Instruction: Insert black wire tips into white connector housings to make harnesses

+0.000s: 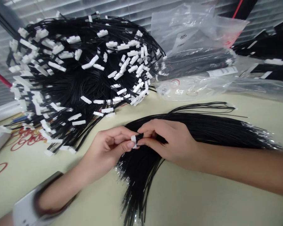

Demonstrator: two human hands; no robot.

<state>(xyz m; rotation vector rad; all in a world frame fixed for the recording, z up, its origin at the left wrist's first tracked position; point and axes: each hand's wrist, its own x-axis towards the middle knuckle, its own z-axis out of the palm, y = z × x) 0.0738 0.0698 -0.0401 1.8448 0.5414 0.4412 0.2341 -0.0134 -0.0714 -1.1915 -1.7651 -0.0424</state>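
Pinching a small white connector [133,142] between thumb and fingertips, the left hand [113,147] holds it in the head view, the only one, near the middle of the picture. The right hand [172,141] meets it from the other side, thumb and forefinger closed on a short black length of wire [139,137] right beside the connector; how far the wire sits inside it is too small to tell. Gripping both parts so near their meeting point probably keeps the limp wire steady and the little housing from turning. Beneath the hands, a bundle of loose black wires [217,130] lies across the pale table [198,197], its silvery ends fanned toward the right and toward the lower left, a place that seems chosen so that single wires are within easy reach. Behind the left hand, a large heap of black cables [85,81] bristles with white connectors, apparently set back to leave working room. Clear plastic bags [195,86] with dark contents lie beyond the bundle, and red rubber bands [21,139] rest at the left, perhaps for tying batches. A pale cuff [25,204] surrounds the left forearm.
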